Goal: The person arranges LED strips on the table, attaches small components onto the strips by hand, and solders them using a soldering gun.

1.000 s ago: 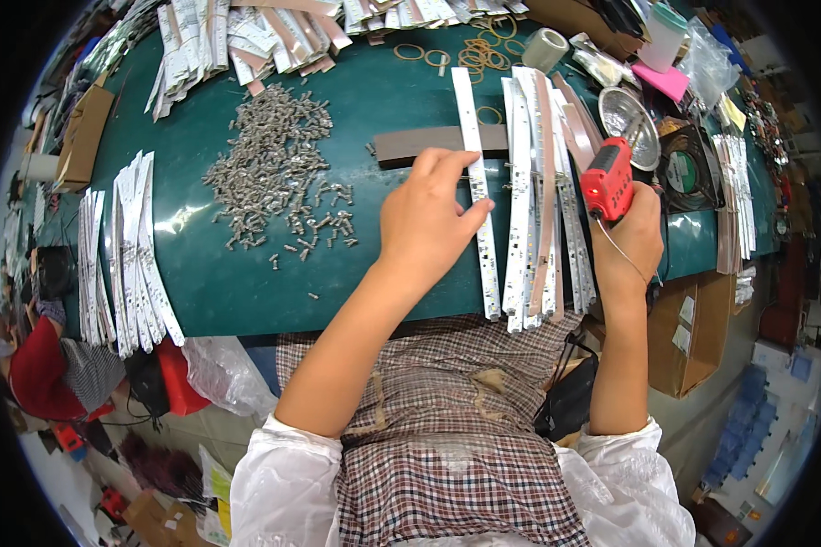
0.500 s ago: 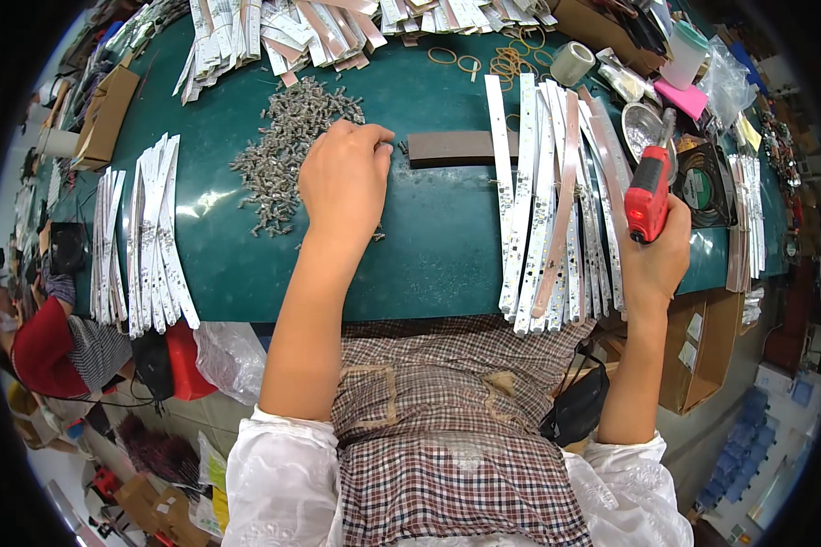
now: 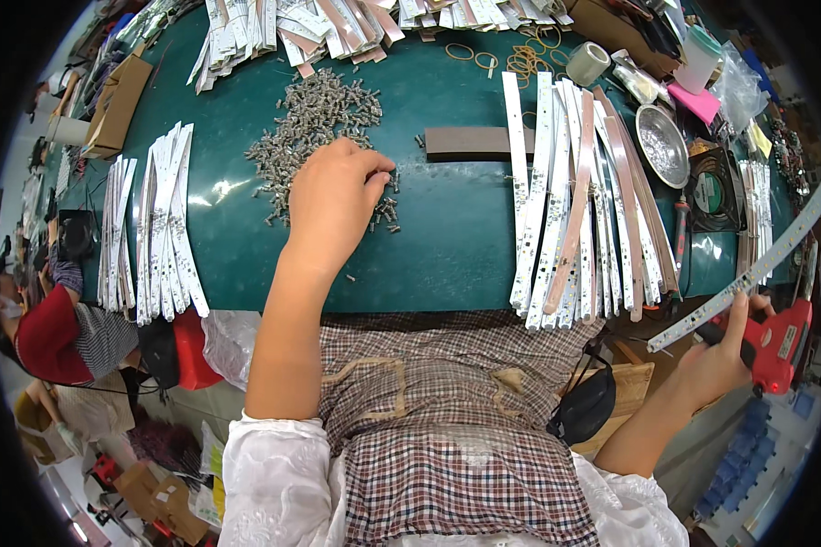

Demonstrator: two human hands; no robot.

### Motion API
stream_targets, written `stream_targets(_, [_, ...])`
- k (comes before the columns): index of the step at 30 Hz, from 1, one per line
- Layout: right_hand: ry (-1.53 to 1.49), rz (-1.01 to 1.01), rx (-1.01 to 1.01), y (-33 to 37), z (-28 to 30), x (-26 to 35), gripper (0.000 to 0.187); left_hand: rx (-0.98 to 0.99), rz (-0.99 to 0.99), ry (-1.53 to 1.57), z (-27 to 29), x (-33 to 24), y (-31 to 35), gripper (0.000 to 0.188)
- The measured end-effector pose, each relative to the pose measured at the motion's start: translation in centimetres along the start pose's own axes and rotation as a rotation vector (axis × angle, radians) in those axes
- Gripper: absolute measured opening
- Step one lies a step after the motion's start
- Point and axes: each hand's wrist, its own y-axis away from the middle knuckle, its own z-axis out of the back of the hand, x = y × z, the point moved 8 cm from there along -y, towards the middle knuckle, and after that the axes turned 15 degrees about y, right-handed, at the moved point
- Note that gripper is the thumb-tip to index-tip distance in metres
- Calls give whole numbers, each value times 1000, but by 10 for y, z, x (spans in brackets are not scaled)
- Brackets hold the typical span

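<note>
My left hand [image 3: 336,193] is over the near right edge of a pile of small grey metal pieces [image 3: 328,102], thumb and forefinger pinched together. Whatever is between those fingertips is too small to make out. Off the table's right side, my right hand [image 3: 713,365] grips a red gun-shaped tool [image 3: 783,346] and, with thumb and fingers, a narrow white LED strip board [image 3: 748,275], which slants up to the right. Left of that hand, a row of white and copper-coloured LED strip boards [image 3: 566,210] lies on the green table [image 3: 429,237].
Behind the row's left end is a flat brown block [image 3: 465,143]. A metal dish [image 3: 662,146], a tape roll [image 3: 587,64] and rubber bands [image 3: 529,66] are at the far right. More strip boards [image 3: 166,223] lie at left. An open cardboard box [image 3: 117,108] stands at the far left.
My right hand has swung right and nearer, off the table, and now has a strip board along with the red tool. My left hand has dipped slightly nearer beside the pile.
</note>
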Motion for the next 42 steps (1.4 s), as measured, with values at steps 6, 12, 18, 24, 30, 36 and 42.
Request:
stream_targets(6, [-148, -46, 97, 20, 6, 10, 36, 10, -136, -95, 0, -11, 1, 9])
stream_targets(12, [-194, -132, 210, 43, 1, 20, 44, 72, -89, -96, 2, -1, 4, 10])
stream_targets(18, [-226, -230, 313, 62, -8, 33, 44, -49, -10, -51, 28, 6, 4, 9])
stream_targets(24, [-240, -223, 376, 74, -16, 38, 47, -117, -80, -29, 42, 1, 10, 9])
stream_targets(30, [-252, -245, 468, 89, -28, 45, 45, -129, -125, -95, 20, -1, 5, 10])
stream_targets(36, [-256, -220, 492, 92, -33, 54, 44, -36, -2, -153, 3, 7, -9, 14])
stream_targets(42, [-240, -241, 519, 96, -36, 52, 44, -15, 192, -170, 8, 12, -18, 19])
